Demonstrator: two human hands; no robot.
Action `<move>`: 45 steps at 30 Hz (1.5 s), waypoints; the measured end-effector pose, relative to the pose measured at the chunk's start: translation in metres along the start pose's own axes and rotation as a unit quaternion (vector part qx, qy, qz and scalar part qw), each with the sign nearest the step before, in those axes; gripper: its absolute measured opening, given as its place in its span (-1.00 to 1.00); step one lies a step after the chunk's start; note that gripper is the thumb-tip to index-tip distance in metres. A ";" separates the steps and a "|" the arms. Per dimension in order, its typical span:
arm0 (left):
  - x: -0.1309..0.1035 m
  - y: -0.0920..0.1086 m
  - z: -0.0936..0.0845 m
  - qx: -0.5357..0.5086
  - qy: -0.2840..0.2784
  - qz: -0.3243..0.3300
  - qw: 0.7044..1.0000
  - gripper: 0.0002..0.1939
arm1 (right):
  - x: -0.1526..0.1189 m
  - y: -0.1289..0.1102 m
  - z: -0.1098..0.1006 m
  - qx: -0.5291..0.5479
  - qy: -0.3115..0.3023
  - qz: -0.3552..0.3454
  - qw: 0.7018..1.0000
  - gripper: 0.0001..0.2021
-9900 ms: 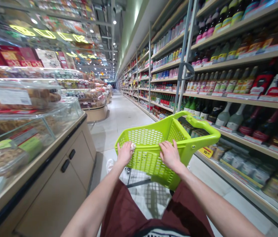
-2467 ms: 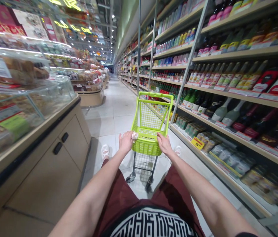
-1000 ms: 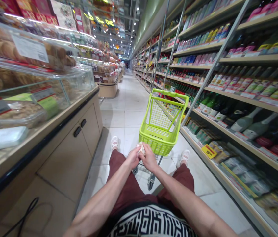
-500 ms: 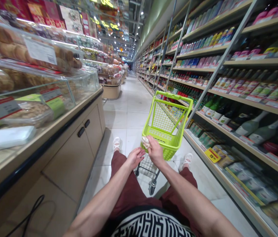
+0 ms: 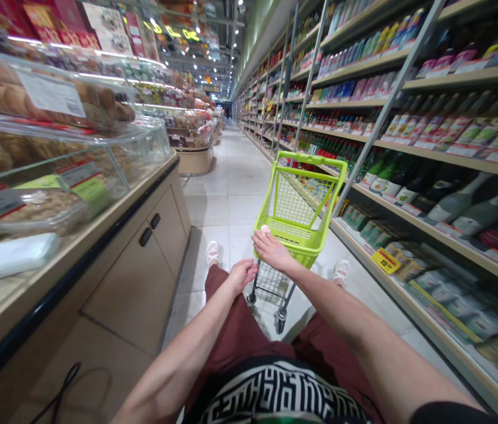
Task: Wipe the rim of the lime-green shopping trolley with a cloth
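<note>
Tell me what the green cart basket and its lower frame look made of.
The cart basket under the right hand looks like moulded plastic: uniform lime colour, perforated mesh walls, matte sheen. The lower frame seems metal wire, thin and grey, probably coated.

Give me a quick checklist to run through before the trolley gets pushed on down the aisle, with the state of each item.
1. Right hand on the near rim of the green trolley: ok, it rests there with a small white wad under the fingers.
2. Left hand on the trolley: not ok, it hangs open just short of the rim.
3. Aisle floor ahead free of obstacles: ok.
4. Trolley clear of the bottle shelves: ok, a narrow gap shows.
5. Trolley wheels straight: cannot tell.
</note>
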State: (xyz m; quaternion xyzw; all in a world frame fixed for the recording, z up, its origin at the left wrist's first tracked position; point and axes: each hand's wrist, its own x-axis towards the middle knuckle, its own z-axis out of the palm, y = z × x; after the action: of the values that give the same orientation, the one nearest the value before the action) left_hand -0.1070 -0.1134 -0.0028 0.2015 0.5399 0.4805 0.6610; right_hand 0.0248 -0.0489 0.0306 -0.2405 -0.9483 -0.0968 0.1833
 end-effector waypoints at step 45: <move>-0.011 -0.041 0.081 0.781 0.016 0.355 0.513 -0.30 | -0.137 0.017 -0.025 -0.094 0.188 0.144 0.967 -0.66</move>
State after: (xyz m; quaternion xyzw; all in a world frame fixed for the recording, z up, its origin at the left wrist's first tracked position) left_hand -0.0162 -0.1215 -0.0019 0.8041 0.5911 0.0626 0.0019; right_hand 0.1530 -0.0990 0.0011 -0.3677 -0.8391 -0.2011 0.3468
